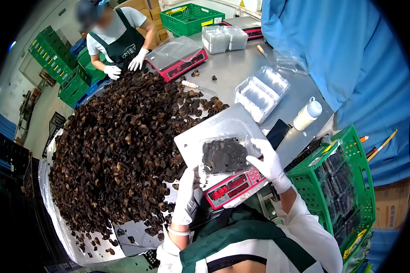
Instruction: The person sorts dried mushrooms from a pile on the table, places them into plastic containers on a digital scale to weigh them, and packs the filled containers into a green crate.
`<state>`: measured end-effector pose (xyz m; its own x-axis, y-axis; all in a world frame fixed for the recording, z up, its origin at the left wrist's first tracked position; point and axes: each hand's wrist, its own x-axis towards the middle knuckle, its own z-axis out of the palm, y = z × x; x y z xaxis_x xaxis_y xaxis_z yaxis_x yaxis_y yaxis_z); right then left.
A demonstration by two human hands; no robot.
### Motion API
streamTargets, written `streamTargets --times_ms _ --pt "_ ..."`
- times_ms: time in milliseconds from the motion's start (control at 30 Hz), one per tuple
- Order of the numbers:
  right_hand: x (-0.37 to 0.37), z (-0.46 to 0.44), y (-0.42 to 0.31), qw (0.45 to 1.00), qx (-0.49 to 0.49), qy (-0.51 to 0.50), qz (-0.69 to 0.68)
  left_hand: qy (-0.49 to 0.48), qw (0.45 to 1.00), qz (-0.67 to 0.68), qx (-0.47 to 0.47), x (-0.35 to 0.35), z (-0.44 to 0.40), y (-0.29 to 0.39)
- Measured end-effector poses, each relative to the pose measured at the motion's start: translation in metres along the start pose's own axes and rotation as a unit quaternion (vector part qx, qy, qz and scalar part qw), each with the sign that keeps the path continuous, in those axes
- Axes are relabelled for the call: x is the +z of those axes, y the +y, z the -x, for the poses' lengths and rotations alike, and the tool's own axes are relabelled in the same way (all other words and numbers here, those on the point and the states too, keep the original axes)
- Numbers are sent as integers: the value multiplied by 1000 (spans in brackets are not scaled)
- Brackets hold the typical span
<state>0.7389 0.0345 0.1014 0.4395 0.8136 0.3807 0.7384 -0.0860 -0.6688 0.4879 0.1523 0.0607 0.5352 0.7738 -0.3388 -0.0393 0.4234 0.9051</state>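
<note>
A clear plastic box (225,155) filled with dark wood ear mushrooms rests on the metal plate of a red scale (234,189), or just above it; I cannot tell which. My gloved right hand (269,163) grips the box's right side, thumb and fingers at its edge. At the lower left corner of the box is my gloved left hand (187,193), its fingers closed against the rim. Red digits glow on the scale's front. To the left spreads a large heap of loose wood ear mushrooms (114,150).
Stacked clear boxes (262,93), a phone (278,133) and a white bottle (308,113) lie right of the scale. A green crate (369,182) holds filled boxes. Across the heap stands a gloved co-worker (118,36) beside a second red scale (180,59).
</note>
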Motion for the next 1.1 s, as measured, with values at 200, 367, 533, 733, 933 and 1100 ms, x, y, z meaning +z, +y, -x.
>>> streamTargets --times_ms 200,367,533,733,933,1100 --pt "-6 32 27 908 263 -224 -237 -33 999 3 -36 6 7 0" --pt "13 40 29 864 294 -188 -363 -65 998 18 -5 2 3 -9" --pt "18 45 16 925 229 -116 -281 21 976 -125 177 5 16 -20" --pt "1 43 -24 986 54 -135 -82 147 810 -349 448 -7 19 -5" --pt "-6 50 -26 994 -92 -14 54 125 766 -404 485 7 20 17" --pt "-51 45 -36 986 -118 -105 -43 -9 936 -262 235 16 1 4"
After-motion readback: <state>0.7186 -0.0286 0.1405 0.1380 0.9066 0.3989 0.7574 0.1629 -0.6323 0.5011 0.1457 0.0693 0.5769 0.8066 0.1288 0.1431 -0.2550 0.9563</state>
